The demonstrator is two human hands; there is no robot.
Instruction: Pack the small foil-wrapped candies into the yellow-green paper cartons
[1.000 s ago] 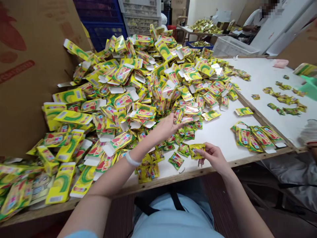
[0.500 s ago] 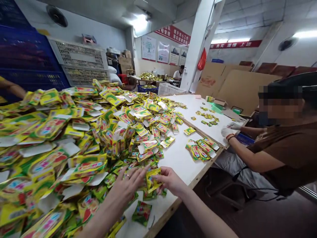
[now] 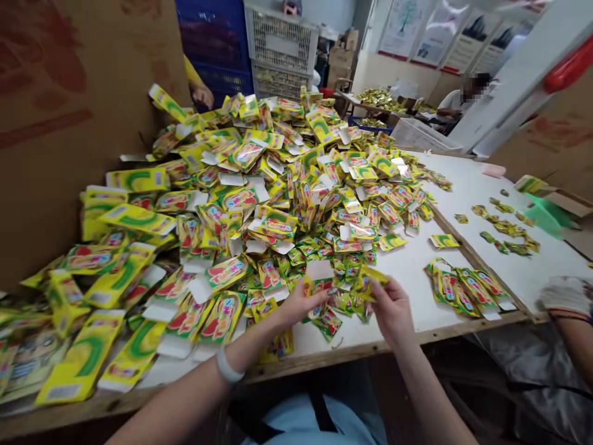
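My left hand (image 3: 299,304) is closed on a small yellow carton (image 3: 317,285), its white flap standing up. To the right, my right hand (image 3: 393,312) pinches a yellow sachet (image 3: 367,281), held apart from the carton. Behind both hands spreads a big heap of yellow and green cartons (image 3: 273,222), many with white flaps open. Small green sachets (image 3: 327,324) lie on the white table (image 3: 417,290) under and behind my hands. A row of filled-looking cartons (image 3: 463,287) lies to the right of my right hand.
A large cardboard sheet (image 3: 88,142) stands at the left. A wooden strip (image 3: 482,266) divides the table. Beyond it are scattered sachets (image 3: 504,222) and a co-worker's gloved hand (image 3: 565,300). Another person's hand (image 3: 202,96) is behind the heap. Plastic crates (image 3: 278,43) are stacked behind.
The view has swung left and down. My left hand, earlier with fingers stretched over the sachets, now grips a carton. My right hand still holds the yellow sachet.
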